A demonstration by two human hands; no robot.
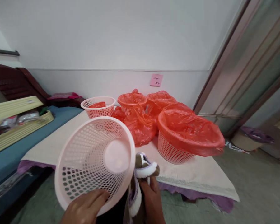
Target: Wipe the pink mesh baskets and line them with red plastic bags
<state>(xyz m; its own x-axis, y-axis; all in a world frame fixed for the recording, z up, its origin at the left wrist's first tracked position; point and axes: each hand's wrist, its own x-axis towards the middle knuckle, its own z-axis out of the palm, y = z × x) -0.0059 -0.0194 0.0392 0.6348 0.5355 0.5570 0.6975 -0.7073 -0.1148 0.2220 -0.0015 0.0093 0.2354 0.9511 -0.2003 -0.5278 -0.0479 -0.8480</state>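
My left hand (87,207) grips the near rim of a pale pink plastic basket (70,149) with perforated walls. The basket is tilted so that its bare inside and round bottom face me. Just right of it, my right hand (152,199) is closed on a brown and white striped cloth (144,169) with a fluffy surface and purple edging. The cloth is bunched and hangs down beside the basket's outer wall. Part of the right hand's fingers is hidden by the cloth.
A low table with a cream cover (214,174) holds a large basket lined with a red bag (189,127), smaller lined baskets (132,101), a loose red bag (141,124) and another pink basket (98,101). An open yellow box (21,126) lies left. A bin (247,138) stands right.
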